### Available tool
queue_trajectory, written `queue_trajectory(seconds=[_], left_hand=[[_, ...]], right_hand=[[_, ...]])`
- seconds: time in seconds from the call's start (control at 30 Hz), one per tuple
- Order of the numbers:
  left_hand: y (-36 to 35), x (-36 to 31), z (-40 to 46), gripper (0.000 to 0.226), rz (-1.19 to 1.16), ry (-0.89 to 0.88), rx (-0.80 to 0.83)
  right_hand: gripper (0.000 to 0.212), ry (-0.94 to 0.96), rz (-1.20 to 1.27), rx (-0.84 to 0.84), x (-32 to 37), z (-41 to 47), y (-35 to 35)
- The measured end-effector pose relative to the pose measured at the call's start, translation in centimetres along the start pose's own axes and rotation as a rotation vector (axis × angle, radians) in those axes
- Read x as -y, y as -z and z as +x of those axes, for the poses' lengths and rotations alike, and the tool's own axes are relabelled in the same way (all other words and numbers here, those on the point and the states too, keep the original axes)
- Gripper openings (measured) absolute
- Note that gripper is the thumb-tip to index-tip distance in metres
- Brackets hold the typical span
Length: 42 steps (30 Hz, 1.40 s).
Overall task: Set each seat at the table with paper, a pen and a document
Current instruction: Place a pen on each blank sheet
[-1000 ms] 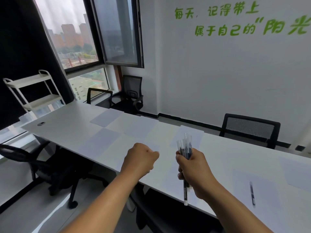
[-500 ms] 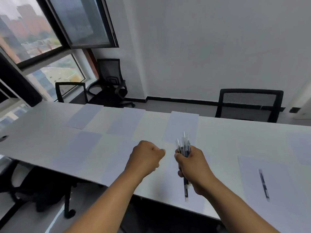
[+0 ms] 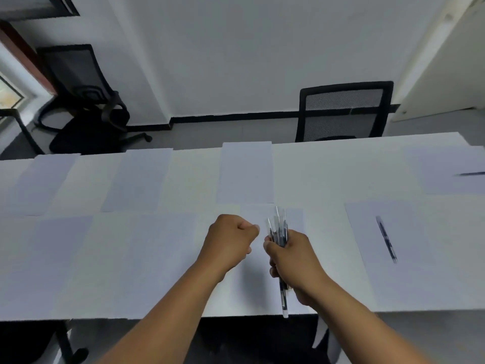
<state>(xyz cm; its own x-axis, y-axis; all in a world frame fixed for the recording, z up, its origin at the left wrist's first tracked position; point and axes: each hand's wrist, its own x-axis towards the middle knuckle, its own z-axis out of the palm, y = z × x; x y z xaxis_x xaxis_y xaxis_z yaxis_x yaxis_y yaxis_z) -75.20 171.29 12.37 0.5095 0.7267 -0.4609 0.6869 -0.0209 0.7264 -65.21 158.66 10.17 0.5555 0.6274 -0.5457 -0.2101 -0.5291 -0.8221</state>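
Observation:
My right hand [image 3: 295, 261] grips a bundle of several pens [image 3: 278, 232] upright over the long white table [image 3: 328, 174]. The pens' tips stick up above my fist and one pen end hangs below it. My left hand [image 3: 229, 243] is curled into a fist just left of the bundle, holding nothing I can see. Several white sheets lie along the table; one sheet [image 3: 246, 172] is straight ahead and another sheet [image 3: 252, 274] lies under my hands. At the right, a sheet [image 3: 409, 248] carries a single dark pen [image 3: 386, 239]. A further pen [image 3: 469, 173] lies at the far right.
A black mesh chair [image 3: 343, 111] stands behind the table's far side at the right. Another black office chair [image 3: 84, 101] sits in the left corner by the window. A dark chair [image 3: 252, 342] is tucked under the near edge below my arms.
The view has swung down and to the right, so the window and wall lettering have left the frame. Both hands keep the same pose, with the pens still in my right hand.

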Motion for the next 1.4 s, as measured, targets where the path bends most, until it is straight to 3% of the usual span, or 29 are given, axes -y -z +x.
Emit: queue_trajectory(seconds=[0.3,0.53,0.83,0.97,1.1,1.23,1.4], left_hand=[[-2.1,3.0,6.2,0.051,-0.068,-0.012,0.164],[-3.9,5.2,8.4,0.041,-0.109,0.062,0.229],[-5.3,6.1,10.2,0.044,-0.105,0.092,0.191],[-6.1,6.0,11.0,0.034,-0.065,0.124,0.122],[-6.6,5.5,11.9,0.026,-0.024,0.148,0.067],[-6.6,5.9,13.4,0.031,0.056,0.150,0.004],[-7.7,6.9,14.7,0.041,0.208,0.143,0.037]], right_hand=[[0.023,-0.061,-0.005,-0.078,-2.8,2.7,-2.3],[0.021,-0.075,-0.021,-0.068,-4.8,4.7,-3.0],[0.016,-0.088,0.098,-0.101,-6.6,6.9,-3.7],[0.033,-0.075,0.030,-0.145,-7.2,7.9,-3.7],[0.034,-0.045,-0.036,-0.169,-7.7,8.6,-3.2],[0.032,-0.062,-0.045,-0.192,-8.5,9.1,-2.3],[0.025,-0.077,-0.025,-0.185,-9.4,9.7,-1.3]])
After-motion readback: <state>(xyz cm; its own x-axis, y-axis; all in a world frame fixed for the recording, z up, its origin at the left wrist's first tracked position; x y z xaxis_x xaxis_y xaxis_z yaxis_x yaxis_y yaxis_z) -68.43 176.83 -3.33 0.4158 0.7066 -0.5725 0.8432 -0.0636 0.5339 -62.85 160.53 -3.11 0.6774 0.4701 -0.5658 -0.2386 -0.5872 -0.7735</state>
